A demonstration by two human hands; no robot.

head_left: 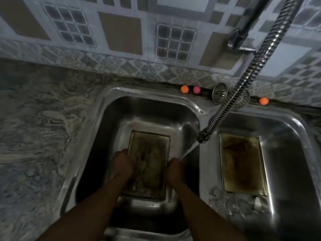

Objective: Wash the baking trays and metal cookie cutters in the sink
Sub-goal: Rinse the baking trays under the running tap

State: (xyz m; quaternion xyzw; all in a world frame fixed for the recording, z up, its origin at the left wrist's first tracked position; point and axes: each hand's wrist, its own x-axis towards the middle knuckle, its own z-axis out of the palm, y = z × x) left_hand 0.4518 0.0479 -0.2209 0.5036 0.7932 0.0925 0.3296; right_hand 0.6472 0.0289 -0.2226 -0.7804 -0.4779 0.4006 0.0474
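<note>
The left hand (122, 164) is curling over the left edge of the stained baking tray (149, 164) in the sink's left basin. The right hand (175, 168) is gripping its right edge under the hose (215, 119) stream. Wet fingers could slip, dropping the tray and splashing water.

Shiny steel sink (111, 108), stained dull metal tray (149, 153), glossy veined stone counter (43, 127).

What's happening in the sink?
A person is washing a dirty tray in the left basin. The left hand and right hand hold its sides, and water from the hose runs onto the right hand. A second tray and cookie cutters wait in the right basin.
</note>
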